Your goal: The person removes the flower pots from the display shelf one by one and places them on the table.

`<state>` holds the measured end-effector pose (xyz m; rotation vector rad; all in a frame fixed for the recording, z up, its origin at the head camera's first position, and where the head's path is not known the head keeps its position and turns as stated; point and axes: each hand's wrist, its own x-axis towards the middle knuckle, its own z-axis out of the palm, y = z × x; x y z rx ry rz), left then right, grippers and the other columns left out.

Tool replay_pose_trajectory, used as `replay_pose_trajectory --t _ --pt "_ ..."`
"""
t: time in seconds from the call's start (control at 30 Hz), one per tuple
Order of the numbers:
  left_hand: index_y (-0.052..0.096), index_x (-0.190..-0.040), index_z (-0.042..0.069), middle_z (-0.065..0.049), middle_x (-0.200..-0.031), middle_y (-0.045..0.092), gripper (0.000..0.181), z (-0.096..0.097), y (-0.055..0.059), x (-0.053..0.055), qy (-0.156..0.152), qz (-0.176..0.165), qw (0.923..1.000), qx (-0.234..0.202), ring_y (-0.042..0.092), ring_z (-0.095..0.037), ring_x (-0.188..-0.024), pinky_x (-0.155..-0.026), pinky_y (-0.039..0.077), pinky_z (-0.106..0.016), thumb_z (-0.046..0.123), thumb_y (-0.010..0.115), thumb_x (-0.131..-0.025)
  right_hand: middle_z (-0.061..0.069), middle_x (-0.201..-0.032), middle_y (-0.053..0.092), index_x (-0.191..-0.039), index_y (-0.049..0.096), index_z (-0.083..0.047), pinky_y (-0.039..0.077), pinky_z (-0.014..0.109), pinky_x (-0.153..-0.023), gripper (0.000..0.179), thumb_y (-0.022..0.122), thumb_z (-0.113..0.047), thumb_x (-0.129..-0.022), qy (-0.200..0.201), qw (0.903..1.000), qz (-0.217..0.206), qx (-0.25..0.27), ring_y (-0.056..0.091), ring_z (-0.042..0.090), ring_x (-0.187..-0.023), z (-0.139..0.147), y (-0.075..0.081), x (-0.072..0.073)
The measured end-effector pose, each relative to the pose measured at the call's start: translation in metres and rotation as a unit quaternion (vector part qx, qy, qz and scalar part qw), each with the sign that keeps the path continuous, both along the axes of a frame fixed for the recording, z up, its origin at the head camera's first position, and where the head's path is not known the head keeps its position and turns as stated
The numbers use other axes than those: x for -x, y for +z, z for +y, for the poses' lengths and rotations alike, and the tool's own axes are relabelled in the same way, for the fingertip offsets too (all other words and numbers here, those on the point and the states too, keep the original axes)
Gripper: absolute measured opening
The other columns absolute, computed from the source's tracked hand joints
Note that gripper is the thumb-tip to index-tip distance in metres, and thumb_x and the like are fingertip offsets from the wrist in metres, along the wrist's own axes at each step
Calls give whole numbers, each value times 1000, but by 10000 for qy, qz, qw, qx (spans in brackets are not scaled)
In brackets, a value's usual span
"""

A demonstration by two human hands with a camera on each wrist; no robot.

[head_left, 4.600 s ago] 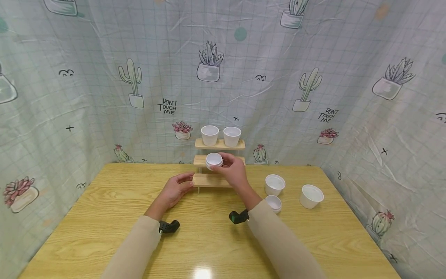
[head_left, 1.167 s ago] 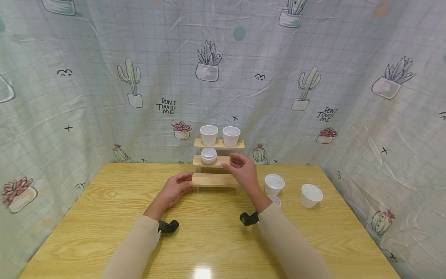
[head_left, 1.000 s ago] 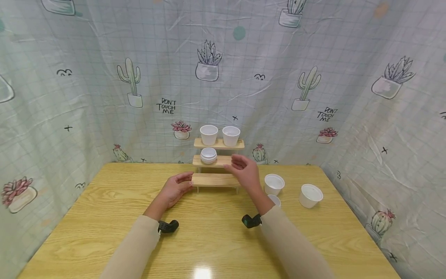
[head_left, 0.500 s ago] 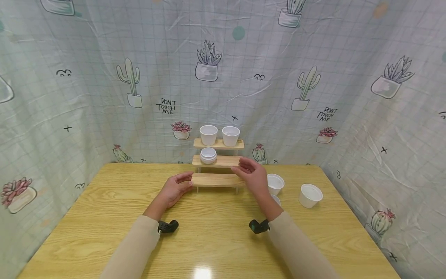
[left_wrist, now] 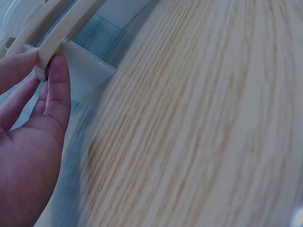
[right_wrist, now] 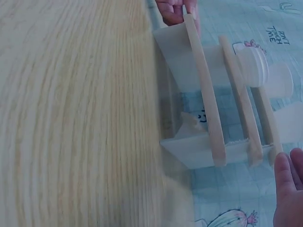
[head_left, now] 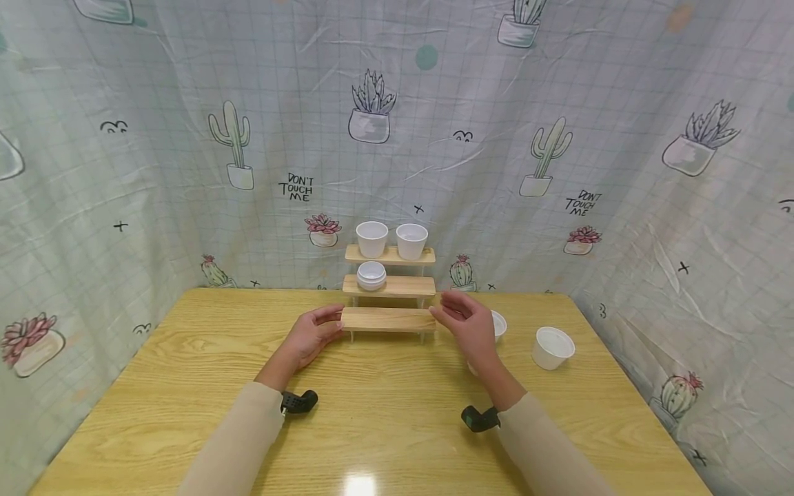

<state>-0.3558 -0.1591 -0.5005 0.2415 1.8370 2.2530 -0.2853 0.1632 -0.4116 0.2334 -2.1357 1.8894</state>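
Note:
A small three-step wooden display stand with pale side panels stands at the back of the table. My left hand pinches the left end of its lowest step; the left wrist view shows the thumb and fingertips on the board. My right hand holds nothing, its fingers loosely bent just off the stand's right side. On the top step are two white tapered pots. A small, squat white pot with a ridged side sits at the left of the middle step. The lowest step is bare.
Beyond my right hand a white tub is partly covered by it, and a smaller pot is almost wholly hidden behind the wrist. Another white tub stands further right. A cactus-print cloth hangs behind the wooden table.
Earlier my right hand set the squat pot on the middle step and let go. Since then it has drawn back to the right and nearer. My left hand has stayed at the stand.

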Motion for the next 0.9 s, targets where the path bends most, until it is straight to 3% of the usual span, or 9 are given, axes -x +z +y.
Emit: replay_pose_trajectory --t 0.3,0.6,0.9 --pt "40 -138 -3 -19 -129 45 53 0 1 -1 -19 36 10000 45 56 -15 -105 -98 50 -35 -2 60 -89 18 -116 63 -114 63 0 54 21 -85 40 77 -11 -78 -63 9998 172 27 61 31 -108 13 -6 -10" --pt "41 -138 -3 -17 -128 46 53 0 2 -2 42 -37 10000 33 56 -14 -105 -95 51 -32 -1 60 -89 19 -113 64 -112 64 2 54 21 -86 38 76 -11 -78 -243 9996 55 -122 60 34 -109 21 -11 -24" --pt "41 -138 -2 -19 -132 44 53 1 2 -1 20 -24 10000 18 56 -14 -107 -93 52 -29 0 60 -89 8 -113 66 -112 66 -8 53 22 -90 41 78 -25 -77 -545 9979 -27 -363 62 27 -108 37 -30 -29"
